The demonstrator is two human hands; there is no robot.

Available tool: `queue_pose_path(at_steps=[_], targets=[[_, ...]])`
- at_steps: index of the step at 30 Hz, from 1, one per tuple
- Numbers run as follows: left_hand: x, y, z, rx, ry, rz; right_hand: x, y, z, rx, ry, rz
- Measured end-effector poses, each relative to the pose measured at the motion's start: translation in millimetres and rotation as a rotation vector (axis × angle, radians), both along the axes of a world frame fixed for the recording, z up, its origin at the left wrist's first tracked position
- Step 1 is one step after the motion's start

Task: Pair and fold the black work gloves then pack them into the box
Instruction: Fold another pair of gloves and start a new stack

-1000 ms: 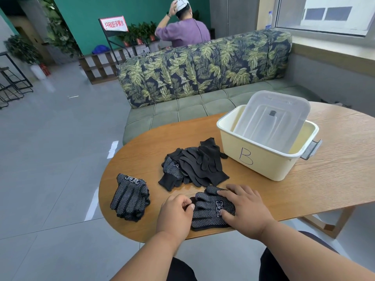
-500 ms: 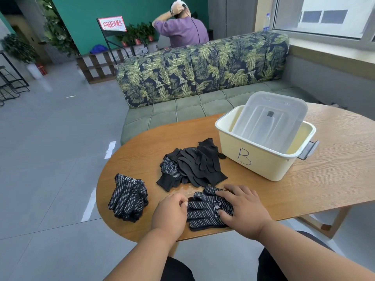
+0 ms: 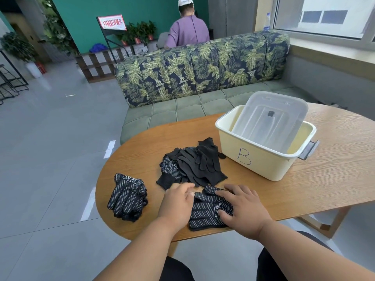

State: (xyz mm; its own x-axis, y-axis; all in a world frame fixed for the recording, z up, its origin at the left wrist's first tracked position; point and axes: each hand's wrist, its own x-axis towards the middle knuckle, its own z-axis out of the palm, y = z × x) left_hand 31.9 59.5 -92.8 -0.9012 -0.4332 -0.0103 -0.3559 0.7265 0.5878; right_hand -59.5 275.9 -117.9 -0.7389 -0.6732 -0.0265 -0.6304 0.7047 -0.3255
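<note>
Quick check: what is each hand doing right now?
Left hand: fingers curled, pinching the edge of the dotted gloves.
Right hand: open, pressing flat on the same gloves.

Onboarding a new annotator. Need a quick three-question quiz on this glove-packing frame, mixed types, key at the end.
1. True or false: the cream box already holds folded gloves.
2. What lies under the right hand? A) loose glove pile B) dotted gloves C) translucent lid
3. Fill in: the letter on the box front is ___.

Key: 1 false, only the lid leans inside it; 2 B, the left hand is at their cuff end; 3 B.
</note>
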Motion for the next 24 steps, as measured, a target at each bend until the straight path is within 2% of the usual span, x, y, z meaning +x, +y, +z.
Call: queue_pose_path(at_steps=[4, 14, 24], targets=[[-7, -2, 3, 0.006, -0.141, -0.086, 0, 0, 1, -0.002, -0.007, 0.002], [-5, -7, -6, -0.088, -0.044, 0.063, -2, 1, -1, -0.013, -0.026, 0.004], [-10, -1, -7, -0.319, -0.105, 0.027, -3, 1, 0, 0.006, -0.036, 0.015]])
